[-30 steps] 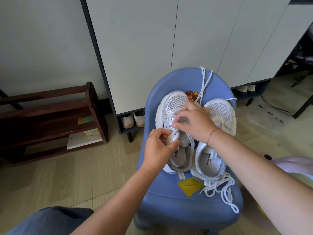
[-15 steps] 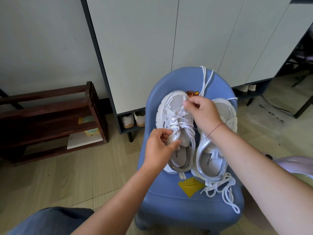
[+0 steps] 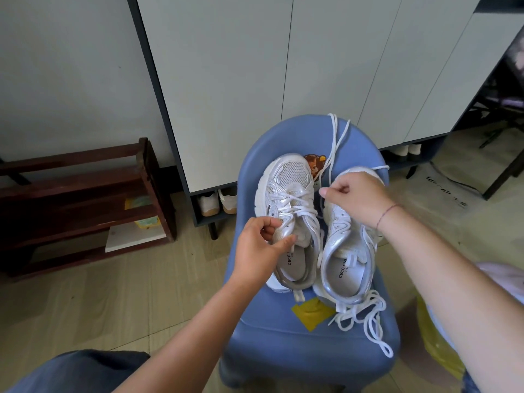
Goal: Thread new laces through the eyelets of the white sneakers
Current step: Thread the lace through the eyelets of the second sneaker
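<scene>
White sneakers (image 3: 286, 194) on blue chair (image 3: 283, 350).
Left hand (image 3: 259, 251) fingers (image 3: 269, 222) grip one sneaker's tongue (image 3: 286, 232); right hand (image 3: 357, 197), at 2 o'clock, pinches lace (image 3: 336, 143).

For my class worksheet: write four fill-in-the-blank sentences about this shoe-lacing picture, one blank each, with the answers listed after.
1. Both white sneakers lie on a ____ chair.
2. The left hand grips one sneaker's ____.
3. The right hand pinches a white ____ between thumb and finger.
4. The sticker on the seat by the heels is ____.

Answers: blue; tongue; lace; yellow.
</scene>
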`<act>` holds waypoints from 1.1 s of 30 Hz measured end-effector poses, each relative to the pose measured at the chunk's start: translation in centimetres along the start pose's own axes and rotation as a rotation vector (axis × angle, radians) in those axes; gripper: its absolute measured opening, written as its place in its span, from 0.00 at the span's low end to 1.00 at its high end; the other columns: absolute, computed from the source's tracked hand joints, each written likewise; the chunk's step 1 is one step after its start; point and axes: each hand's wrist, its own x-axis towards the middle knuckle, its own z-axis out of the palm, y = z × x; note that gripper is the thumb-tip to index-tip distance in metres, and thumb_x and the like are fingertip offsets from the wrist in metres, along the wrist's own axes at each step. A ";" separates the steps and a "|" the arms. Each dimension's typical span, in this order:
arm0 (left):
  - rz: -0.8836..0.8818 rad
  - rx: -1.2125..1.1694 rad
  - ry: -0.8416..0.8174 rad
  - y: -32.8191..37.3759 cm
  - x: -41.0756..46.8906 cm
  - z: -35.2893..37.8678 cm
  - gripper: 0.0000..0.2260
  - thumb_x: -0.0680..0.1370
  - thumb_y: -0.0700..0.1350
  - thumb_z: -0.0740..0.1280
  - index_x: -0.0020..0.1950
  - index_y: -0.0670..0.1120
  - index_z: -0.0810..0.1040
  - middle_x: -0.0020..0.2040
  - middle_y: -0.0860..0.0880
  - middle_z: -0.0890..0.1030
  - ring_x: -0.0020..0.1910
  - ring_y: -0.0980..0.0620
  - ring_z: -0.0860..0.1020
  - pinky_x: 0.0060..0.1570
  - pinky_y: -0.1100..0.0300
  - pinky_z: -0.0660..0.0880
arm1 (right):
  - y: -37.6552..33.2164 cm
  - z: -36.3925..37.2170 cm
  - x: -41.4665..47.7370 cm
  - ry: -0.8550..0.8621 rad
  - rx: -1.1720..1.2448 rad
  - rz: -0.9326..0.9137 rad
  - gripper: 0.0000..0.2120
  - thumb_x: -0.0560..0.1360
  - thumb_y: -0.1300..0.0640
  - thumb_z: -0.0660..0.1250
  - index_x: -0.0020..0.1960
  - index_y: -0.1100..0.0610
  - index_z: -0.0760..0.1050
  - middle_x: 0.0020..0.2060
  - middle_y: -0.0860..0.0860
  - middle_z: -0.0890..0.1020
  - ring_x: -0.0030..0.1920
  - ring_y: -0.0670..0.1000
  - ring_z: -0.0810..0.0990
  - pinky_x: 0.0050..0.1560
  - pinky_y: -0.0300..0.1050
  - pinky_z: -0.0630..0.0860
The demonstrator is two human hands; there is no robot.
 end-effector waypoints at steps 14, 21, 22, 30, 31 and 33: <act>-0.009 -0.068 -0.033 -0.8 0.0 -0.2 0.10 0.74 0.45 0.73 0.52 0.48 0.76 0.52 0.45 0.77 0.43 0.58 0.74 0.41 0.70 0.72 | 0.9 4.4 -1.8 -0.034 0.059 -0.067 0.08 0.80 0.58 0.56 0.51 0.54 0.74 0.37 0.47 0.79 0.44 0.51 0.78 0.50 0.48 0.74; -0.005 -0.056 -0.025 -0.7 0.0 -0.1 0.11 0.73 0.44 0.74 0.52 0.47 0.76 0.52 0.45 0.78 0.42 0.59 0.74 0.41 0.70 0.72 | 0.8 4.5 -0.3 0.048 0.202 0.021 0.06 0.71 0.50 0.71 0.42 0.50 0.76 0.26 0.48 0.80 0.31 0.46 0.79 0.39 0.44 0.76; -0.005 -0.053 -0.024 -0.7 0.1 -0.2 0.11 0.73 0.44 0.74 0.52 0.47 0.76 0.52 0.45 0.78 0.42 0.59 0.74 0.41 0.70 0.72 | 0.7 4.6 0.1 0.069 0.197 0.022 0.06 0.70 0.50 0.72 0.42 0.50 0.77 0.27 0.47 0.79 0.33 0.47 0.79 0.40 0.44 0.76; -0.009 -0.056 -0.033 -0.7 0.1 -0.3 0.12 0.73 0.44 0.74 0.53 0.46 0.77 0.52 0.46 0.78 0.42 0.59 0.74 0.41 0.70 0.72 | 0.8 5.6 0.2 0.174 0.078 -0.041 0.08 0.69 0.51 0.74 0.37 0.49 0.76 0.29 0.43 0.73 0.34 0.46 0.73 0.36 0.40 0.69; -0.009 -0.056 -0.034 -0.7 0.1 -0.3 0.11 0.73 0.45 0.74 0.53 0.47 0.77 0.52 0.46 0.78 0.42 0.59 0.74 0.41 0.70 0.72 | 0.8 5.6 0.2 0.171 0.098 -0.062 0.06 0.69 0.52 0.75 0.37 0.49 0.78 0.30 0.43 0.73 0.34 0.46 0.73 0.36 0.40 0.69; -0.012 -0.062 -0.036 -0.7 0.1 -0.3 0.11 0.73 0.45 0.74 0.52 0.48 0.77 0.52 0.46 0.78 0.42 0.59 0.74 0.41 0.70 0.72 | 0.8 5.4 0.2 0.163 0.136 -0.091 0.04 0.68 0.55 0.75 0.37 0.51 0.80 0.32 0.45 0.74 0.35 0.47 0.73 0.37 0.39 0.70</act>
